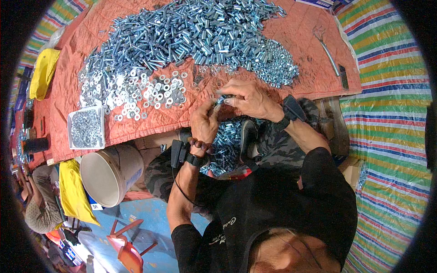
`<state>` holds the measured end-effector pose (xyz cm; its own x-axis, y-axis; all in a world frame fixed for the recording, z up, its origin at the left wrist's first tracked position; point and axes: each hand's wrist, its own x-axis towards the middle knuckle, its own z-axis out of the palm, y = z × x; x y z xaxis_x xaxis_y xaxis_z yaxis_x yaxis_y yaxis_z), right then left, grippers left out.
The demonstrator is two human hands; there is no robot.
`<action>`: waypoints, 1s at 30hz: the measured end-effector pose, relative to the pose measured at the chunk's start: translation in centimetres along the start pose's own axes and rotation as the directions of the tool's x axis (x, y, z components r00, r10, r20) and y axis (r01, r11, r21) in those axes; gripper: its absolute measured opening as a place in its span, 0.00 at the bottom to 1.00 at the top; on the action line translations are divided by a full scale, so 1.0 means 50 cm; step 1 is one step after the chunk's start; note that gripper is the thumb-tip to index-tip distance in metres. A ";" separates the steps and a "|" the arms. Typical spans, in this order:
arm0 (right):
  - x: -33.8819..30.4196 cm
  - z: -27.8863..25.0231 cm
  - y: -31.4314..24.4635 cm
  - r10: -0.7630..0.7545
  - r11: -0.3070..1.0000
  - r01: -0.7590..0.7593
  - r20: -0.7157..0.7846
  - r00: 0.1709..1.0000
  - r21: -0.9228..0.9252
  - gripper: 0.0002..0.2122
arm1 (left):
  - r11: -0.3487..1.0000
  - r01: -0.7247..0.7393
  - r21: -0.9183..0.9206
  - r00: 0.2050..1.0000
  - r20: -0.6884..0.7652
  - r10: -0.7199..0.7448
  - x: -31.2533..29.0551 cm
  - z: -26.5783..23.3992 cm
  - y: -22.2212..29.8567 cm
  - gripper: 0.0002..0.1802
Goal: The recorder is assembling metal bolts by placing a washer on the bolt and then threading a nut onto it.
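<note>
My left hand (204,121) and my right hand (249,99) meet at the near edge of the red-covered table. Between their fingertips is a small, shiny bluish metal fastener (220,99); its exact kind is partly hidden by the fingers. Both hands pinch it, the left from below and the right from the far side. Just beyond them lie loose rings (217,69) and a heap of hex nuts (276,63). Flat washers (154,93) spread to the left of my hands. Below, between my legs, more bluish fasteners (227,141) are gathered in a pile.
A large heap of metal sleeves (182,34) covers the table's far side. A white tub (69,132) of small rings stands at the left edge. Beside my left leg is a white bucket (100,177). A metal hand rake (325,50) lies at the right.
</note>
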<state>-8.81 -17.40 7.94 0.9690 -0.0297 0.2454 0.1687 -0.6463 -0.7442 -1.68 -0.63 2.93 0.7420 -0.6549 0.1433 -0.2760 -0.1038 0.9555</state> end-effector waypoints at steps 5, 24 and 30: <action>-0.005 -0.002 0.006 -0.039 0.999 0.040 0.053 0.998 -0.022 0.11 | 0.994 0.105 0.028 0.994 0.037 -0.106 0.000 -0.002 0.012 0.10; -0.014 0.001 -0.017 0.117 0.988 -0.122 -0.049 0.992 -0.097 0.11 | 0.992 -0.013 0.124 0.994 0.111 0.000 -0.002 -0.013 -0.001 0.08; -0.027 0.003 -0.049 0.373 0.924 -0.358 -0.104 0.922 0.136 0.20 | 0.987 -0.093 0.128 0.994 -0.042 0.099 -0.001 -0.012 0.004 0.09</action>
<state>-10.52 -15.66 9.35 0.9375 -0.3478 0.0136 -0.1667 -0.4830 -0.8596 -1.41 -0.18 3.29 0.7363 -0.6296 0.2480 -0.4196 -0.1373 0.8973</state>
